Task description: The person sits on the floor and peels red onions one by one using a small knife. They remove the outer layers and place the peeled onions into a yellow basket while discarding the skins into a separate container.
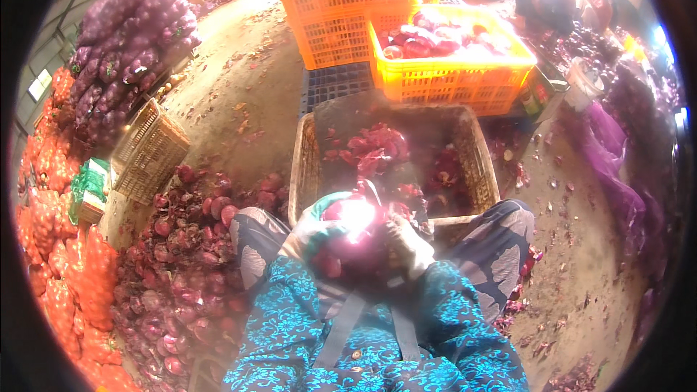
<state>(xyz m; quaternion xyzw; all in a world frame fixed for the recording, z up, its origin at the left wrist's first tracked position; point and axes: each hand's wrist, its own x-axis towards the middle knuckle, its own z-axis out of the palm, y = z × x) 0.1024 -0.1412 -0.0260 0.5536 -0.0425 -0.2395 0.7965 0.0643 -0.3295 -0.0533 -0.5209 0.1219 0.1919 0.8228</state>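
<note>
Between my knees, my gloved left hand (pixel 316 228) is closed around a red onion (pixel 354 218), whose surface is washed out by glare. My gloved right hand (pixel 411 245) is against the onion's right side; its fingertips are blurred, and whether it grips anything cannot be told. Just beyond my hands stands a worn plastic crate (pixel 487 169) with loose red onion skins (pixel 375 149) on a dark surface across it and more skins inside. More red onions lie dimly in the shadow below my hands.
A heap of red onions (pixel 185 288) lies at my left. An orange crate of onions (pixel 452 79) stands ahead beside stacked orange crates (pixel 337 38). Filled purple net bags (pixel 130 49), orange net bags (pixel 90 283) and a tan crate (pixel 150 152) are at left; purple netting (pixel 615 158) and a white bucket (pixel 585 81) are at right.
</note>
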